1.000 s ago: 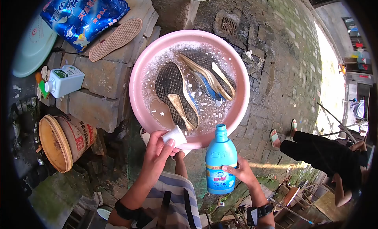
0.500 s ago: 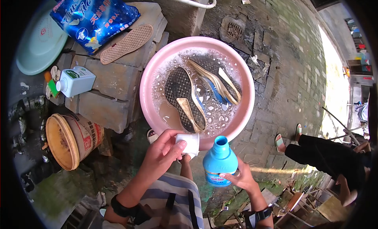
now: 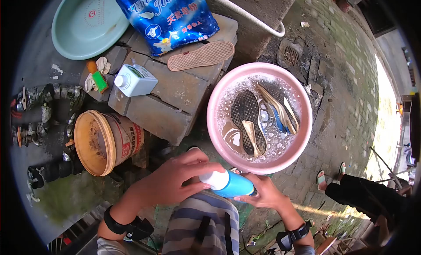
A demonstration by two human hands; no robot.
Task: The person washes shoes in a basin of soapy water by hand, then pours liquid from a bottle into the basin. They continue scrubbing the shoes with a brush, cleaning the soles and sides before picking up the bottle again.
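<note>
My left hand (image 3: pixel 186 174) grips a white cap (image 3: pixel 215 179), which sits at the mouth of a blue bottle (image 3: pixel 237 185). Wrapped round the bottle's body is my right hand (image 3: pixel 265 192); the bottle is tilted, its neck pointing left. Whether the cap is screwed tight cannot be seen. Just beyond my hands stands a pink basin (image 3: pixel 213 136) of foamy water. Two shoes lie in it: one dark sole with a checked tread (image 3: pixel 244 108) faces up, and the other shoe (image 3: pixel 278 108) rests on its side.
Stone slabs (image 3: pixel 171 95) at the left bear a blue detergent bag (image 3: pixel 175 23), a woven insole (image 3: pixel 201 55), a white bottle (image 3: pixel 138 81) and a green brush (image 3: pixel 100 81). Nearby are a green basin (image 3: pixel 83 40) and a tilted bucket (image 3: pixel 109 143). Another person's legs (image 3: pixel 351 193) show at right.
The white cap, held apart from the bottle before, is now at its mouth. The bottle has tipped from upright to leaning left. My view has shifted, so the surroundings appear farther right.
</note>
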